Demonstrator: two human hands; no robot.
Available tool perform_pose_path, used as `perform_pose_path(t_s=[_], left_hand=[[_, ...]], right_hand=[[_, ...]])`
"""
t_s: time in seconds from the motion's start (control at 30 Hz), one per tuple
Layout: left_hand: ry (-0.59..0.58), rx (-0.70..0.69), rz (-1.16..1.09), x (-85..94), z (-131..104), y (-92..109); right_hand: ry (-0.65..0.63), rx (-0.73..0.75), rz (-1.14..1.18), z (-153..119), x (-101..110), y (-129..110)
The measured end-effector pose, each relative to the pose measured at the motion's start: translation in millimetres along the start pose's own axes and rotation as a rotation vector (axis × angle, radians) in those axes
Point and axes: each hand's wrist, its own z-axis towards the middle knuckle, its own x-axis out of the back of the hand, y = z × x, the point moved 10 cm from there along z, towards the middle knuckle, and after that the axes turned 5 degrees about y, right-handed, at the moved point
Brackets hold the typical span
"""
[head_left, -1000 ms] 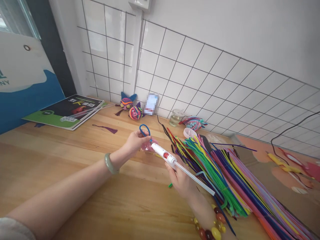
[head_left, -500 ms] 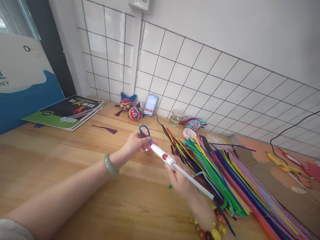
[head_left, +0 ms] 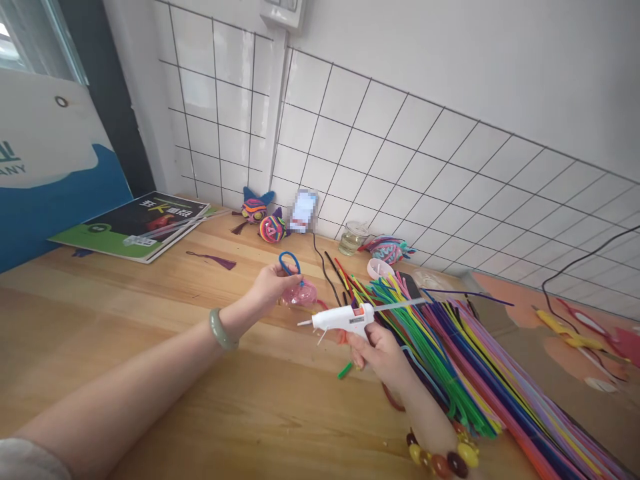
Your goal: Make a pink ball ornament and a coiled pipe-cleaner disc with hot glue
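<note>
Pinched in my left hand (head_left: 273,285) is a blue pipe cleaner (head_left: 289,256) bent into a loop, which sits at the top of a shiny pink see-through piece (head_left: 301,293). My fingers hide part of where the two meet. My right hand (head_left: 375,350) grips a white hot glue gun (head_left: 340,317) by its handle. Its nozzle points left, just below the pink piece and apart from it. A long clear glue stick (head_left: 400,305) sticks out of the gun's back end.
Bundles of colourful pipe cleaners (head_left: 435,340) cover the right side of the wooden table (head_left: 210,400). Along the wall stand two striped ornaments (head_left: 273,228), a phone (head_left: 303,210) and a glass jar (head_left: 353,238). A purple tassel (head_left: 217,260) and a booklet (head_left: 145,223) lie left.
The glue gun has come away from the blue loop, down and to the right, and swung so that its nozzle points left. My left hand stays nearly in place.
</note>
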Motion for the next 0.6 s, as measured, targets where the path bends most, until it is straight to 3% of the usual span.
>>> perform_pose_path(t_s=[0.13,0.27,0.4,0.53,0.6], left_hand=[[0.015,-0.024,-0.001,1.1,0.8,3.3],[0.014,-0.064,0.022,1.4,1.2,7.2],[-0.013,-0.092,0.026,-1.7,0.1,10.9],[-0.032,-0.130,0.043,-6.2,-2.1,17.7],[-0.044,-0.151,0.061,-8.7,-3.3,21.3]], right_hand=[[-0.240,-0.184,-0.026,-3.7,-17.9,24.6],[-0.297,-0.210,-0.193,-5.8,-29.0,31.8],[-0.113,-0.064,-0.473,3.0,-13.0,12.8],[0.219,0.226,-0.687,12.3,11.8,-36.5],[0.260,0.363,-0.679,17.0,7.2,-57.5]])
